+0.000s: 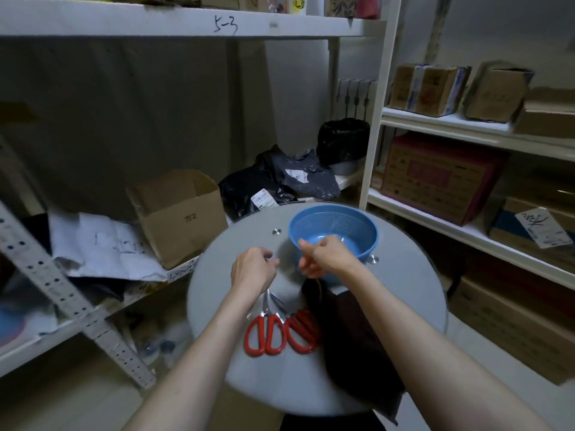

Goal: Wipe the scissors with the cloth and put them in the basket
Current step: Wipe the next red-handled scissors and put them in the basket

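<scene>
The left forearm rises from the lower left of the frame and the right forearm from the lower right, both bare and converging toward the centre. The left hand sits just left of centre, back to the camera, fingers curled inward. The right hand is close beside it and slightly higher, fingers folded in, knuckles turned leftward. The hands are apart. Whether either grips anything cannot be told.

Stockroom. White metal shelves w/ brown cardboard boxes & dark plastic mailer bags. Top shelf edge carries hand-written mark "5-3".
</scene>
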